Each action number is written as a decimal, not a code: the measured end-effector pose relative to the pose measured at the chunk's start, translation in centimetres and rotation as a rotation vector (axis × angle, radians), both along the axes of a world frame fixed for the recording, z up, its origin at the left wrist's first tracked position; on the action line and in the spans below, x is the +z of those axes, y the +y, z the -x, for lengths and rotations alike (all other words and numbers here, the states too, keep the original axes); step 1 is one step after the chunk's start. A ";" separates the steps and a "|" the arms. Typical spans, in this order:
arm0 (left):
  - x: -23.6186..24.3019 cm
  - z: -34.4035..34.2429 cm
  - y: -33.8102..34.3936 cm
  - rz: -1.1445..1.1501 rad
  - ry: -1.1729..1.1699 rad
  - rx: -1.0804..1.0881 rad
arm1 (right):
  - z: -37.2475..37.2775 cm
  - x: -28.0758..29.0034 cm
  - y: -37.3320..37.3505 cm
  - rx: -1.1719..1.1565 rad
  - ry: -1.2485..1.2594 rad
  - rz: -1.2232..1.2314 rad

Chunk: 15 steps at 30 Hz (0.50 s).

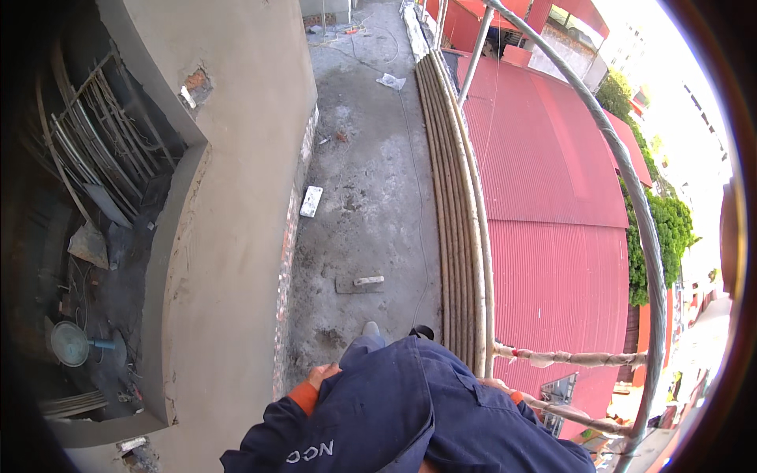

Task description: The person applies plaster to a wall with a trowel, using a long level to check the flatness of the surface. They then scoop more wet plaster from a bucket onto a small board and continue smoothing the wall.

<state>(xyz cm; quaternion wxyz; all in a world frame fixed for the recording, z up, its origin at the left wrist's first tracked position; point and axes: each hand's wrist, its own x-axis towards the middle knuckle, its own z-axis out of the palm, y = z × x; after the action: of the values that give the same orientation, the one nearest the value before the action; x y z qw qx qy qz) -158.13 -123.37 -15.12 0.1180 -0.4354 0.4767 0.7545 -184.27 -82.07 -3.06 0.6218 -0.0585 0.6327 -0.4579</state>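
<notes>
I look down past my dark blue jacket. My left hand (322,374) shows beside my leg at the jacket's left side, its fingers curled; what they hold, if anything, is hidden. My right hand (495,385) is mostly behind the jacket, near a wrapped scaffold rail (568,414); its fingers are too hidden to tell. A grey shoe (371,330) stands on the concrete walkway (363,158). Ahead of it lies a flat trowel (347,288) with a pale handle, and farther up, a white slab (311,201).
Left is a plastered wall (229,221) with an opening onto a cluttered room (102,276). Right, long poles (449,213) line the edge beside metal scaffolding (643,221), above red roofs (552,268). A thin cable (418,197) and plastic scrap (391,81) lie on the walkway.
</notes>
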 end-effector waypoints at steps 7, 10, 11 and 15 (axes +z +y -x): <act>3.5 10.0 -9.5 0.368 -0.165 -0.482 | 10.1 0.4 -9.0 -0.145 -0.143 0.171; 7.4 17.6 -12.5 0.723 -0.186 -0.635 | 16.1 -0.9 -13.1 -0.178 -0.165 0.183; 7.5 19.6 -13.8 0.767 -0.121 -0.616 | 18.8 -1.2 -14.7 -0.177 -0.147 0.158; 4.6 27.1 -19.9 0.861 0.025 -0.882 | 30.3 -1.2 -22.0 -0.151 -0.098 0.221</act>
<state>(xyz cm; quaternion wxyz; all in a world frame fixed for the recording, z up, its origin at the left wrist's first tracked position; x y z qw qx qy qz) -185.26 -143.30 -10.55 0.2271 -0.1969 0.8750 0.3795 -214.61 -104.04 -4.21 0.6056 -0.0565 0.5500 -0.5724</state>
